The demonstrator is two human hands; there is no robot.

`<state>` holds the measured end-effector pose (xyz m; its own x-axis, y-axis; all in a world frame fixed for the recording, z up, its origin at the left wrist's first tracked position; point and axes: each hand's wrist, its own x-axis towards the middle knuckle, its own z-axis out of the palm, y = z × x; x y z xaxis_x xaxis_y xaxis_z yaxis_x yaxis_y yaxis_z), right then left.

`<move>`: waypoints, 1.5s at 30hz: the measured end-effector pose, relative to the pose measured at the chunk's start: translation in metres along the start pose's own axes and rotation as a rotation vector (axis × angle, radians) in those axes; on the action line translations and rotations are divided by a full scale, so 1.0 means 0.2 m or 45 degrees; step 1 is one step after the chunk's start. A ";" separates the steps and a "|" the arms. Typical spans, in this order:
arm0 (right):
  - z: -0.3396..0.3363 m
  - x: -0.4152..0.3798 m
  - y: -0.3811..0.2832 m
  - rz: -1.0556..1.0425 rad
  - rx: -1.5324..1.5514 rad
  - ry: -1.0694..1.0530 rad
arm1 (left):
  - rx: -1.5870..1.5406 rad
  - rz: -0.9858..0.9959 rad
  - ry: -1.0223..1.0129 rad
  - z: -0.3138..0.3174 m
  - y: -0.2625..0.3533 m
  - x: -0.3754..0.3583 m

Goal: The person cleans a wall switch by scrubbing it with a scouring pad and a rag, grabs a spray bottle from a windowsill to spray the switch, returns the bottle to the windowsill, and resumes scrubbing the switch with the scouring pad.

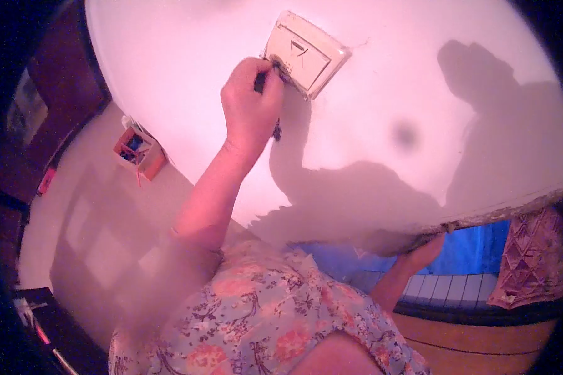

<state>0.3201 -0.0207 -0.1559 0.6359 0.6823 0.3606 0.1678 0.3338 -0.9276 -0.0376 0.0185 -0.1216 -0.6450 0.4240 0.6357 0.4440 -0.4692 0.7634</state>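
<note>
My left hand is closed in a pinch at the lower left edge of a cream wall switch. A small dark wad shows between the fingers, and a dark end hangs below the hand; I cannot tell what it is made of. Dark grime marks the switch plate beside the fingertips. Lower right, my right hand is at the rough edge of the white wall, its fingers mostly hidden there.
A small open box with odds and ends stands on the floor at left. Past the wall's edge are a blue surface, a row of pale panels and a patterned pink cloth. Shadows fall across the wall.
</note>
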 end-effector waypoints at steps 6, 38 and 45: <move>0.02 0.02 -0.01 0.072 0.109 0.099 | -0.024 0.194 -0.099 0.00 0.05 -0.07; -0.12 -0.35 -0.54 -0.775 0.101 -0.312 | -0.057 0.095 -0.049 0.01 -0.05 -0.10; 0.06 -0.52 -0.67 -0.895 0.655 -1.280 | -0.109 -0.056 -0.040 0.05 -0.08 -0.02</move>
<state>0.2229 -0.1277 -0.0685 -0.3351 0.3708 0.8662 -0.2145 0.8651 -0.4533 -0.0355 0.0317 -0.1360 -0.6424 0.4693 0.6059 0.3599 -0.5132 0.7792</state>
